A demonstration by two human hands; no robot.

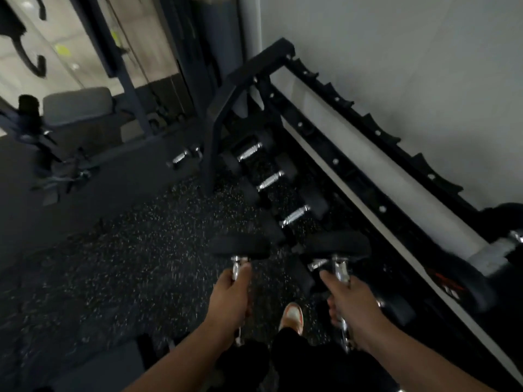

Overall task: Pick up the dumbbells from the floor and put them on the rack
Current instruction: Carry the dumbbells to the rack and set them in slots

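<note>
My left hand (230, 297) grips the chrome handle of a black dumbbell (240, 246), held above the speckled floor. My right hand (352, 299) grips the handle of a second black dumbbell (338, 247), close to the lower tier of the rack. The black dumbbell rack (339, 165) runs diagonally along the white wall, from upper centre to lower right. Several dumbbells with chrome handles (293, 216) lie in a row on its low tier. Another dumbbell (181, 158) lies on the floor left of the rack's upright. The image is blurred by motion.
A grey padded bench (76, 106) and a dark machine frame (124, 66) stand at the back left. My orange-and-white shoe (293, 316) is on the black speckled rubber floor (127, 264). A large black dumbbell head (467, 281) sits on the rack at the right.
</note>
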